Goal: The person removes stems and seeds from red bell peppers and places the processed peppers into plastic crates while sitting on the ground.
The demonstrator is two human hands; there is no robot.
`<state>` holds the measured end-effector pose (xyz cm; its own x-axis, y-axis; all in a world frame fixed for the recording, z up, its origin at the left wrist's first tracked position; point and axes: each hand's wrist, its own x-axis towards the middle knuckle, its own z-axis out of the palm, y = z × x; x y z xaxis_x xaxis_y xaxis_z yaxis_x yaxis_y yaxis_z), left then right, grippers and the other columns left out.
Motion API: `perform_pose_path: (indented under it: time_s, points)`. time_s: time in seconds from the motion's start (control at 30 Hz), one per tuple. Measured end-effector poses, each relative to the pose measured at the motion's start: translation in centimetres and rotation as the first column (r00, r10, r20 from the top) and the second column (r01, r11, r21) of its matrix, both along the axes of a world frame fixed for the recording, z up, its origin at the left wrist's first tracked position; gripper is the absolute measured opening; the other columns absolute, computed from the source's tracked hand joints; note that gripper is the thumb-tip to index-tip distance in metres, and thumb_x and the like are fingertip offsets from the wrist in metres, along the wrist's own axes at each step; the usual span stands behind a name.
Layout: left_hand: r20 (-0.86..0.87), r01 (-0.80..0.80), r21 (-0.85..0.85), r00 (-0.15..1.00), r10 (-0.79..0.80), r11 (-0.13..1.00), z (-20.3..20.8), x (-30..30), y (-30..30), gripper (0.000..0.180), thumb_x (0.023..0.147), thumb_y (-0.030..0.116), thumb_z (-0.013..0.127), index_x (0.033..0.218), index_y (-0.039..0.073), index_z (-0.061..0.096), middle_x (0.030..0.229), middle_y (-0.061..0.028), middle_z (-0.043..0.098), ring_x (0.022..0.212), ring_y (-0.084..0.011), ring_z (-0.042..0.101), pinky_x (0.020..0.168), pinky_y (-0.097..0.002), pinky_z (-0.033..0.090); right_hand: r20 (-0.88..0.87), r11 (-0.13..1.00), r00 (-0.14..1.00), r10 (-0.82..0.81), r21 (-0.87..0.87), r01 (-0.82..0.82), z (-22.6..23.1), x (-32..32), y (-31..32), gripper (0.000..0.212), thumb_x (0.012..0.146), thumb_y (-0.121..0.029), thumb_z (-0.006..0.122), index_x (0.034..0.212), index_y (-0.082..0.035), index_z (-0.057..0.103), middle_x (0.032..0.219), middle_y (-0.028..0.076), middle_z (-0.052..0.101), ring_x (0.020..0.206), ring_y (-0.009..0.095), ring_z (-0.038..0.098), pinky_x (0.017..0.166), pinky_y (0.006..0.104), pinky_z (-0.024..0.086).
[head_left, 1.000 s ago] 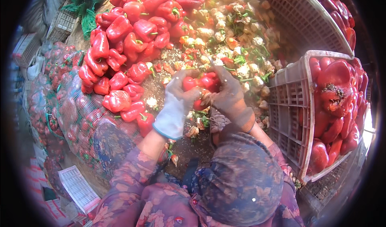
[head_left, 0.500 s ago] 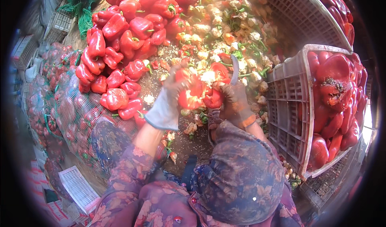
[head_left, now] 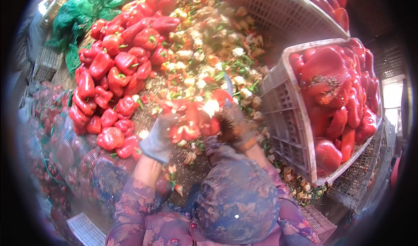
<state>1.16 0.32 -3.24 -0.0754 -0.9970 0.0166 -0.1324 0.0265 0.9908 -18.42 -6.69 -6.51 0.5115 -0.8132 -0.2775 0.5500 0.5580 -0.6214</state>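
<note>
My left hand (head_left: 157, 138), in a pale work glove, is closed around opened red bell pepper (head_left: 188, 123) pieces in front of me. Motion and glare blur its fingertips and the outlines of the pieces. My right hand (head_left: 236, 128), in a dark soiled glove with an orange cuff, grips a knife. The narrow curved knife blade (head_left: 228, 84) points up and away from me; its handle is hidden in the fist. Red pepper flesh also lies against the right hand's fingers. Whole red peppers (head_left: 111, 76) are heaped to the left.
Cut-off cores and stems (head_left: 209, 50) cover the ground ahead. At right stands a pale plastic crate (head_left: 287, 115) full of cored peppers, with another crate (head_left: 278, 10) behind it. A mesh sack (head_left: 65, 145) of peppers and green netting (head_left: 91, 10) lie left.
The view has shifted, so the crate and pepper heap sit farther left in the picture. Both hands still hold the pepper pieces and knife, the pieces now more blurred.
</note>
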Motion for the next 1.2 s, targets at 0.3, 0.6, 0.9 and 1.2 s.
perform_pose_path:
  time_s: [0.3, 0.6, 0.9, 1.2]
  points:
    - [-0.564, 0.018, 0.493, 0.768, 0.303, 0.870, 2.2, -0.6, -1.3, 0.032, 0.088, 0.019, 0.055, 0.107, -0.006, 0.060, 0.102, -0.0121, 0.066, 0.093, -0.0194, 0.066, 0.085, -0.0313, 0.053, -0.772, 0.205, 0.559, -0.302, -0.625, -0.753, 3.4, -2.4, -4.4, 0.056, 0.073, -0.007, 0.075, 0.126, -0.011, 0.059, 0.114, 0.013, 0.063, 0.097, 0.027, 0.063, 0.082, 0.0344, 0.051]
    - [-0.249, -0.084, 0.491, 0.940, 0.232, 0.867, -6.0, 1.5, 1.8, 0.057, 0.092, 0.047, 0.056, 0.106, -0.007, 0.065, 0.106, -0.0138, 0.067, 0.097, -0.0193, 0.065, 0.086, -0.0332, 0.053, -0.527, 0.792, 0.850, 0.001, -0.519, -0.323, -5.4, 1.6, -0.9, 0.022, 0.086, -0.016, 0.068, 0.106, -0.007, 0.068, 0.088, 0.010, 0.071, 0.066, 0.017, 0.065, 0.063, 0.0282, 0.054]
    - [-0.386, -0.139, 0.518, 0.843, 0.375, 0.844, -3.1, 1.6, 3.8, 0.050, 0.089, 0.038, 0.058, 0.115, -0.004, 0.061, 0.111, -0.0109, 0.065, 0.097, -0.0194, 0.065, 0.081, -0.0332, 0.054, -0.448, 0.987, 0.890, 0.082, 0.160, -0.010, -3.6, 2.5, -3.3, 0.016, 0.089, -0.013, 0.067, 0.104, -0.011, 0.064, 0.069, 0.000, 0.057, 0.055, 0.011, 0.055, 0.043, 0.0231, 0.043]
    - [0.095, -0.313, -0.204, 0.937, 0.337, 0.928, -1.9, 3.4, 5.2, 0.027, 0.086, 0.010, 0.064, 0.111, 0.003, 0.059, 0.109, -0.0082, 0.063, 0.095, -0.0236, 0.064, 0.080, -0.0342, 0.053, -0.484, 0.947, 0.871, 0.082, -0.235, -0.220, -2.2, -2.8, -0.7, 0.043, 0.084, -0.021, 0.072, 0.120, -0.002, 0.057, 0.111, 0.009, 0.064, 0.095, 0.016, 0.063, 0.082, 0.0271, 0.052]
